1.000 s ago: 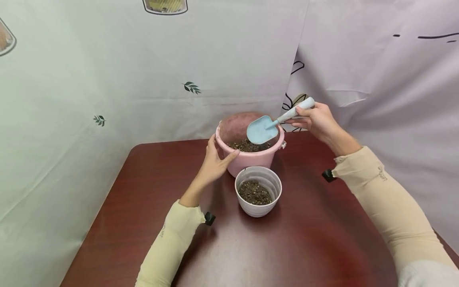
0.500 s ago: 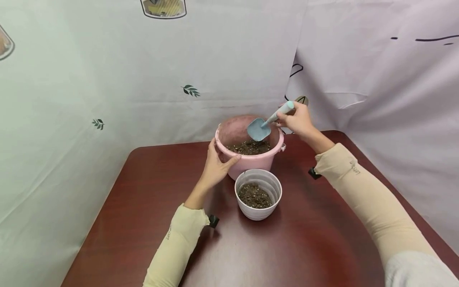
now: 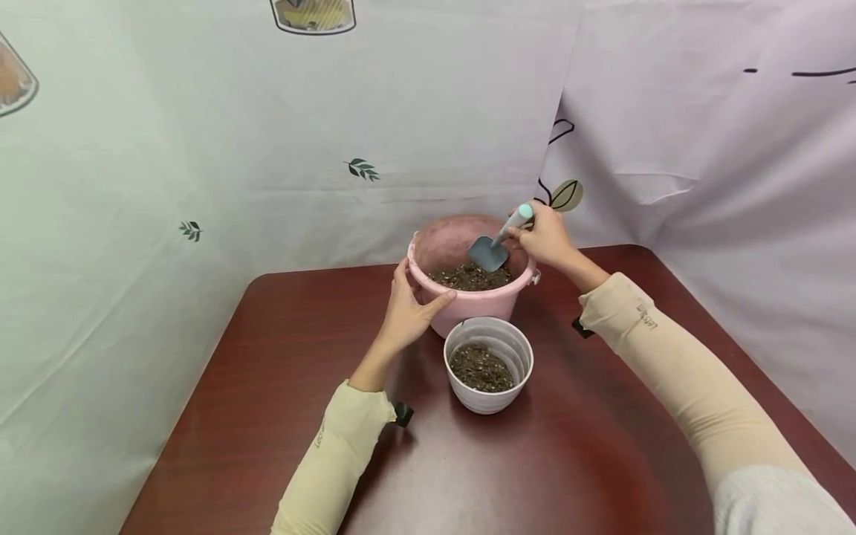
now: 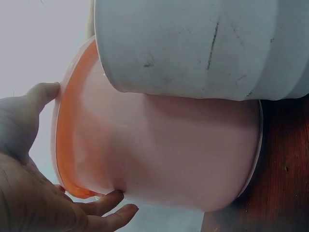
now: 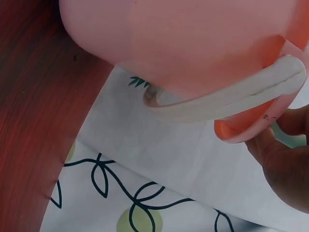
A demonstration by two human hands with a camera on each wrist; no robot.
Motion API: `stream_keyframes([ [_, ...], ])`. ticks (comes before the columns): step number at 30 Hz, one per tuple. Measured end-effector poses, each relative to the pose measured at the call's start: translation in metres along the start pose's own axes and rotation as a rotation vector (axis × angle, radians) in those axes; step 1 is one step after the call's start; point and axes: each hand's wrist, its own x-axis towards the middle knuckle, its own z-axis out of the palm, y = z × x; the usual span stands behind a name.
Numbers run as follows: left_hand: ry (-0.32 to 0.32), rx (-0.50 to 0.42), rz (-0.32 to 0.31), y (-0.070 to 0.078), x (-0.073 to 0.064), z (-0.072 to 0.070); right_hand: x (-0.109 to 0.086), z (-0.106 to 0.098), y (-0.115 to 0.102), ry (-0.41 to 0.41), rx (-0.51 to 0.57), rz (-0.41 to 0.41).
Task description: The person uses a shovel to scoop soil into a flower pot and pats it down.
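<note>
A pink bucket (image 3: 471, 303) with dark soil (image 3: 468, 276) inside stands near the table's back edge. My left hand (image 3: 406, 316) holds its left rim, thumb at the front and fingers along the side. In the left wrist view the thumb (image 4: 44, 93) touches the rim and the fingertips rest against the wall. My right hand (image 3: 545, 236) grips the pale handle of a blue hand trowel (image 3: 489, 255) over the bucket. The trowel's blade tilts down inside, close to the soil; I cannot tell whether it touches. A white flowerpot (image 3: 483, 402), partly filled with soil, stands in front.
The dark red wooden table (image 3: 281, 357) reaches forward and to both sides. Pale printed cloth (image 3: 294, 215) hangs behind it and at the sides. In the right wrist view a white bucket handle (image 5: 227, 99) hangs along the bucket's outside.
My right hand has moved left and down, lowering the trowel from above the rim into the bucket, with its handle now steeper. My left hand has kept its hold on the rim.
</note>
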Motion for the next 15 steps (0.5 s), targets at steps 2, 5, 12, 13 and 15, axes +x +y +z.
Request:
stream_keyframes([
  [2, 0.000, -0.002, 0.002, 0.000, 0.000, 0.000, -0.001, 0.002, -0.001, -0.019, -0.007, 0.002],
  [5, 0.004, -0.015, 0.012, -0.001, 0.000, 0.000, -0.001, 0.004, -0.003, -0.054, -0.019, -0.007],
  [12, -0.003, -0.016, 0.013, -0.002, 0.002, 0.001, 0.002, 0.011, -0.005, -0.105, -0.021, -0.021],
  [13, -0.007, -0.016, 0.011, -0.002, 0.002, 0.001, 0.002, 0.011, -0.005, -0.107, -0.031, -0.015],
  [15, -0.011, -0.018, 0.007, -0.003, 0.002, 0.001, 0.001, 0.013, -0.006, -0.115, -0.057, -0.006],
])
